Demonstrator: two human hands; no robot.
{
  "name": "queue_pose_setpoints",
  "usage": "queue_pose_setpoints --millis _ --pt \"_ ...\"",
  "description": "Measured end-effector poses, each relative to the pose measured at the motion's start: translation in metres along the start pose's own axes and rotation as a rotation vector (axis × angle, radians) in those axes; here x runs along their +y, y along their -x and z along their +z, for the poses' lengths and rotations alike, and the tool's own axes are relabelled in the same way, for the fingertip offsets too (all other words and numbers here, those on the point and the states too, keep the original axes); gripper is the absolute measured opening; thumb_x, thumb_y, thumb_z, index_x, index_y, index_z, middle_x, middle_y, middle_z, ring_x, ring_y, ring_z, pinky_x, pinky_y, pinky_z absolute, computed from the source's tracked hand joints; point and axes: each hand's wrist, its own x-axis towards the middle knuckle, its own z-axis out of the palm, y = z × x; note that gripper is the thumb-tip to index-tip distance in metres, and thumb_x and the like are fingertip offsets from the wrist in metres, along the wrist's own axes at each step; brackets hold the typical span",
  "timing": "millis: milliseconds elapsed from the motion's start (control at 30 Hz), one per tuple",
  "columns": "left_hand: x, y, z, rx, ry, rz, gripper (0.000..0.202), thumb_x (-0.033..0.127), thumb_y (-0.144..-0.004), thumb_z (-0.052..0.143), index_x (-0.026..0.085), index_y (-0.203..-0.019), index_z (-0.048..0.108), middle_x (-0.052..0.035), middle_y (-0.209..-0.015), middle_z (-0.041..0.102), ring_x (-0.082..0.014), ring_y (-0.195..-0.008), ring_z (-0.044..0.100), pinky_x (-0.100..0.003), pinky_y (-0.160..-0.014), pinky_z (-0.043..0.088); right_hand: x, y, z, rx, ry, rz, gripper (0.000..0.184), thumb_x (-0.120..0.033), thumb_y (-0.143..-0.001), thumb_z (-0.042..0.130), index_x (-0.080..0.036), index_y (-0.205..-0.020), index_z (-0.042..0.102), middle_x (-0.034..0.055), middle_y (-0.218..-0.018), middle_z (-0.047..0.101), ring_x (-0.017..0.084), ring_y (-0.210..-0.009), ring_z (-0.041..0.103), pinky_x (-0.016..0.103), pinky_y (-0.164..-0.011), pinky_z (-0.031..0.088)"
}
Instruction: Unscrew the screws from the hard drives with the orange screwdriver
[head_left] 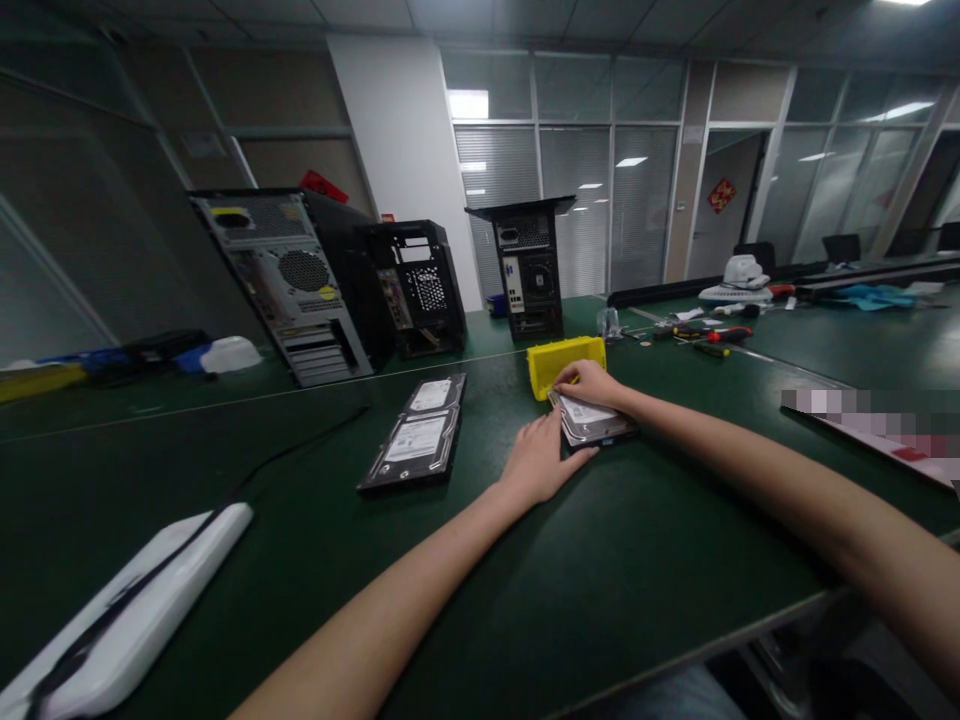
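A hard drive with a white label lies on the green table in front of me. My left hand grips its near left corner, with the thumb along the near edge and the fingers along the left side. At the drive's far left corner, the fingers of my right hand are pinched together; whatever is between the fingertips is too small to make out. Just behind the drive stands a yellow plastic tray on its side, partly covered by my right hand. To the left, two more hard drives lie end to end.
Computer cases stand along the back left, and another open case is at back centre. Screwdrivers and small parts lie at the right rear. A white device with a black cable occupies the left front. A flat pinkish item is at right.
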Motion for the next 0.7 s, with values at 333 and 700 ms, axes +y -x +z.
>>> queue_pose_setpoints --millis 333,700 --pt "-0.0002 0.0000 0.0010 0.004 0.012 -0.007 0.074 0.064 -0.084 0.042 0.013 -0.137 0.035 -0.0171 -0.136 0.051 -0.0309 -0.124 0.049 -0.044 -0.103 0.036 -0.0048 -0.0032 0.0017 -0.049 0.021 -0.019 0.028 -0.024 -0.086 0.055 -0.012 -0.103 0.073 0.0089 -0.107 0.071 0.018 -0.099 0.065 0.023 -0.086 0.046" --pt "0.0037 0.0009 -0.0010 -0.009 -0.006 -0.022 0.073 0.063 -0.084 0.044 0.010 -0.134 0.040 -0.0187 -0.134 0.052 -0.0316 -0.123 0.049 -0.044 -0.104 0.036 -0.0092 -0.0068 0.0070 -0.081 0.148 -0.072 0.027 -0.029 -0.086 0.057 -0.017 -0.101 0.075 0.0077 -0.102 0.071 0.018 -0.096 0.064 0.023 -0.086 0.044"
